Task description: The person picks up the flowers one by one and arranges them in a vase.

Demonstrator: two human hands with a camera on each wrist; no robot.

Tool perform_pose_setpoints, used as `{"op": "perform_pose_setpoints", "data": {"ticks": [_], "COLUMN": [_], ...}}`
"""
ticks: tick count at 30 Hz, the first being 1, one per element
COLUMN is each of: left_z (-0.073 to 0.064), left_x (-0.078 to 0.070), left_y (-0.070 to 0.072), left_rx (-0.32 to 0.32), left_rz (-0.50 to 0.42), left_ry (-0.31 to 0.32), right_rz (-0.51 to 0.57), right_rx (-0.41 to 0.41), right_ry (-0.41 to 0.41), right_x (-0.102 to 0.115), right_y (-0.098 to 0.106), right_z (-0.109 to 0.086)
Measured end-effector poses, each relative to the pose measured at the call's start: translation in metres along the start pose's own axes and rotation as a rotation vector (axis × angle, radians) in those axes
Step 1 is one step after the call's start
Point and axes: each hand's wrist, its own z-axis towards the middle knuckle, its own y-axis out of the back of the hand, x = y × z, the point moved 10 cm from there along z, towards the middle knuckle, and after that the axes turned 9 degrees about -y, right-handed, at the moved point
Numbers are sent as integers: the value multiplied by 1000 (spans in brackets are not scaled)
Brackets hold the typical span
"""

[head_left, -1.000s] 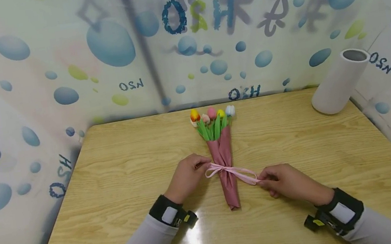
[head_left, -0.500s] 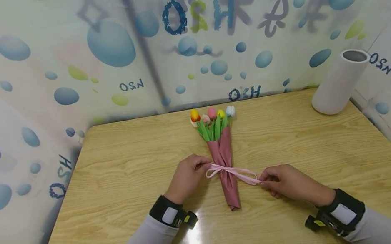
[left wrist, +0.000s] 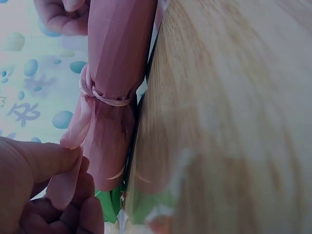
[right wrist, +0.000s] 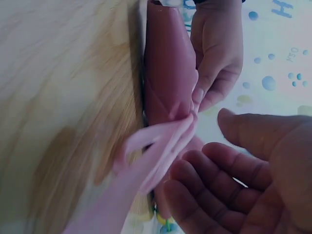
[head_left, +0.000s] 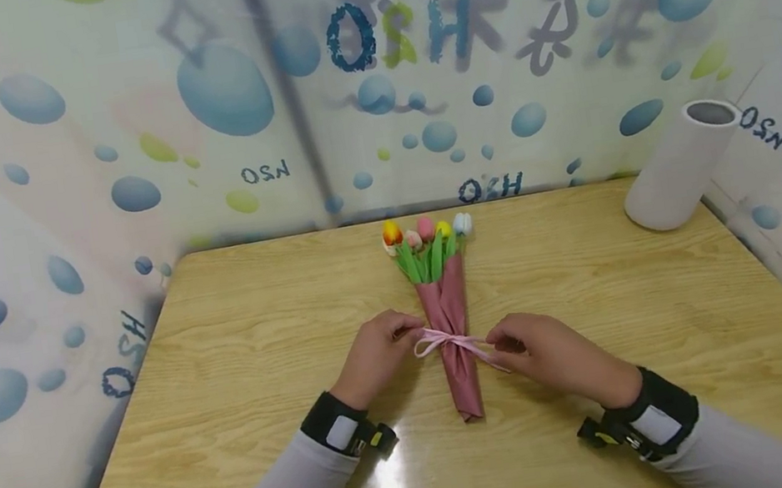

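Note:
A bouquet of tulips [head_left: 431, 259] in dusty-rose wrapping paper [head_left: 467, 389] lies on the wooden table, blooms pointing away from me. Round its middle a pale pink ribbon [head_left: 455, 340] is tied in a bow with loops and tails to both sides. On the left, my left hand [head_left: 379, 355] pinches a ribbon end between thumb and fingers, seen close in the left wrist view [left wrist: 53, 180]. My right hand [head_left: 557, 350] is beside the bow's right side. In the right wrist view its thumb [right wrist: 248, 129] stands apart from its loosely bent fingers, and the ribbon [right wrist: 158, 134] hangs past them ungripped.
A white cylindrical vase [head_left: 679, 171] stands at the table's back right corner. Behind the wooden table [head_left: 255, 298] hangs a backdrop [head_left: 521, 47] with blue and green dots. Each wrist wears a black strap with a small camera.
My right hand has let go of the ribbon's right loop and moved left, closer to the bow. That loop is no longer stretched out. The left hand keeps its place.

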Motion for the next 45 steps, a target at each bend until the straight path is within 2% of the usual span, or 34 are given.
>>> {"op": "perform_pose_setpoints", "data": {"ticks": [6, 13, 25, 31, 45], "left_z": [0, 0, 0, 1, 1], "left_x": [0, -2, -4, -2, -1], "left_y": [-3, -3, -3, -4, -1], "left_rx": [6, 18, 16, 22, 23], "left_rz": [9, 28, 29, 13, 40], "left_ry": [-11, -5, -11, 0, -15], "right_rz": [-13, 34, 180, 144, 89], "right_rx": [10, 26, 83, 76, 77], "right_ry": [25, 33, -57, -86, -72], "right_x": [8, 7, -4, -11, -16], "right_y": [-13, -19, -26, -26, -21], "right_z": [11, 18, 24, 23, 14]}}
